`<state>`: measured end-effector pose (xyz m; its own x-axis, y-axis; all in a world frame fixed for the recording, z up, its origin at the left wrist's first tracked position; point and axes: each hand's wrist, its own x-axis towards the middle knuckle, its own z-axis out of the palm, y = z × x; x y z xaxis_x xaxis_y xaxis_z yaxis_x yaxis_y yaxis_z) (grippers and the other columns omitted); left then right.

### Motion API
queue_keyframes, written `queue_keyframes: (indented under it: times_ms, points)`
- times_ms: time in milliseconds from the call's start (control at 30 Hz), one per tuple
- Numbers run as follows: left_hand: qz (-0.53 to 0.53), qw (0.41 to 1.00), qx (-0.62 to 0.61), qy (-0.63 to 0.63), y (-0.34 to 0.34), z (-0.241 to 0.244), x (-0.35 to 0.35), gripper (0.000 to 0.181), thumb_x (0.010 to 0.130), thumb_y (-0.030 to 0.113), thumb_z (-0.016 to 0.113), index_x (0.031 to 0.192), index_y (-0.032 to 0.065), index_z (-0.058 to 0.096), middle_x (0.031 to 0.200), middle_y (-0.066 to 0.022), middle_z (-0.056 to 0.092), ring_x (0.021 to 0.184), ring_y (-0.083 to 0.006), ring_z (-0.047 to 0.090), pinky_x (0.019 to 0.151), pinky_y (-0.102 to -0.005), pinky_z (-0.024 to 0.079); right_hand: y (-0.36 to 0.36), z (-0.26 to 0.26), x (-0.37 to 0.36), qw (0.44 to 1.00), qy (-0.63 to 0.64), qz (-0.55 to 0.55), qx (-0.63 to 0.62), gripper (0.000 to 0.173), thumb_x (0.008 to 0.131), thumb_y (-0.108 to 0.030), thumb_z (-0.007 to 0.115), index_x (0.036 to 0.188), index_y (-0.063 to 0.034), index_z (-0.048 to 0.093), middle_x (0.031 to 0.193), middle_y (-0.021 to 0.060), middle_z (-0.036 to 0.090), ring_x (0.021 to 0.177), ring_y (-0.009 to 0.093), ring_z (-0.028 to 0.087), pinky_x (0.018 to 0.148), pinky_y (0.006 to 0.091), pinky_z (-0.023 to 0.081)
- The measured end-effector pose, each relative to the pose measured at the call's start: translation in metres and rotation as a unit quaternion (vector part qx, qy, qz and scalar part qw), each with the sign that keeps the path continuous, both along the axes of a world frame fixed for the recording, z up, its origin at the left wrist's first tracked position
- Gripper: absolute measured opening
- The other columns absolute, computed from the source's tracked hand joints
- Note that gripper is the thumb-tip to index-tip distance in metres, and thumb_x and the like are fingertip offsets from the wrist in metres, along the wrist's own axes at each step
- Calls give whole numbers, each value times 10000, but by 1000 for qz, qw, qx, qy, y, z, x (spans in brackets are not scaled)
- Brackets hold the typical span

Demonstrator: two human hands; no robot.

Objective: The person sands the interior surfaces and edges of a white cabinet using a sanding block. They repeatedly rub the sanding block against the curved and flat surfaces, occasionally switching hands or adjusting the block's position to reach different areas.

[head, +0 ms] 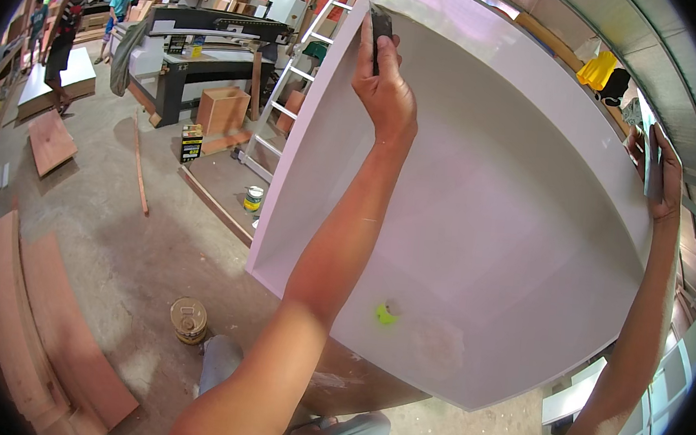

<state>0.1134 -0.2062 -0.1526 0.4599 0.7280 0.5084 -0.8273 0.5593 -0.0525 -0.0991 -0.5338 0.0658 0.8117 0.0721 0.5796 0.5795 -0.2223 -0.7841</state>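
Observation:
A large white open-fronted cabinet box (pixel 449 182) fills the middle and right, with glossy panel edges and a bright green patch (pixel 386 314) by a small round mark inside. My left hand (pixel 389 86) grips a dark flat blade-like tool (pixel 379 33) at the box's upper left corner, its tip close to the panel edge. Farther right, my right hand (pixel 664 169) holds a flat greyish plate or broad blade (pixel 654 162) upright beside the box's outer edge. The exact kind of either tool is unclear.
An aluminium ladder (pixel 303 74) leans left of the box. Lidded can (pixel 188 320) stands near my knee; a smaller can (pixel 253 198) and a rectangular tin (pixel 191 144) sit beyond. Wooden boards (pixel 69 330) lie lower left. Several people stand in the far left background.

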Motion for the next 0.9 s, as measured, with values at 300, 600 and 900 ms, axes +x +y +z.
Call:
queue_keyframes:
  times_ms: [300,600,900]
  points:
    - [68,997,28,16,-26,-1,-9,390,1015,182,518,1399,114,510,1201,-60,617,1090,-159,617,888,-287,482,-2,3,-1,1000,-2,11,18,303,991,-205,544,1137,59,566,1072,197,630,957,254,634,906,349,527]
    - [112,991,65,-18,-32,-9,-20,346,1007,103,511,1343,28,542,1207,-74,613,1073,-166,617,918,-274,474,0,1,-2,1000,-9,3,18,306,985,-214,555,1144,47,568,1084,183,631,972,240,635,886,343,543]
    - [-44,949,285,-130,1,-130,-84,367,1013,70,405,1353,-36,495,1179,-128,606,996,-185,615,906,-325,467,22,0,-31,967,-138,-209,-40,453,919,-402,618,1201,-48,593,1128,92,629,1044,167,622,869,295,531]
